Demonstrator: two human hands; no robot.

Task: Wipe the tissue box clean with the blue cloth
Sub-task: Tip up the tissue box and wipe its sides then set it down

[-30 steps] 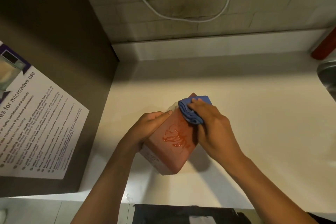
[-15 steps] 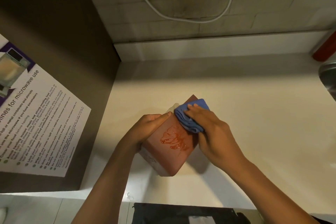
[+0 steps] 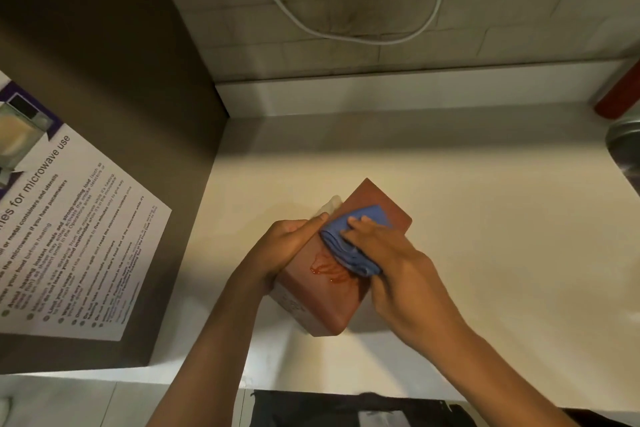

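A reddish-brown tissue box (image 3: 327,302) lies on its side on the pale counter (image 3: 485,236), running diagonally from near left to far right. A wet red smear (image 3: 327,269) sits on its upward face. My left hand (image 3: 284,250) grips the box's left edge, where a white tissue (image 3: 330,206) pokes out. My right hand (image 3: 391,260) presses a folded blue cloth (image 3: 349,246) flat onto the box's top face, its near edge partly covering the smear.
A dark cabinet side (image 3: 114,114) with a white microwave-use notice (image 3: 69,239) stands to the left. A white cable (image 3: 346,31) hangs on the tiled back wall. A metal vessel (image 3: 625,152) and a red object (image 3: 620,94) sit at the far right.
My right hand has slid the blue cloth from the box's far corner toward me along its top, reaching the red smear. My left hand keeps its hold on the box.
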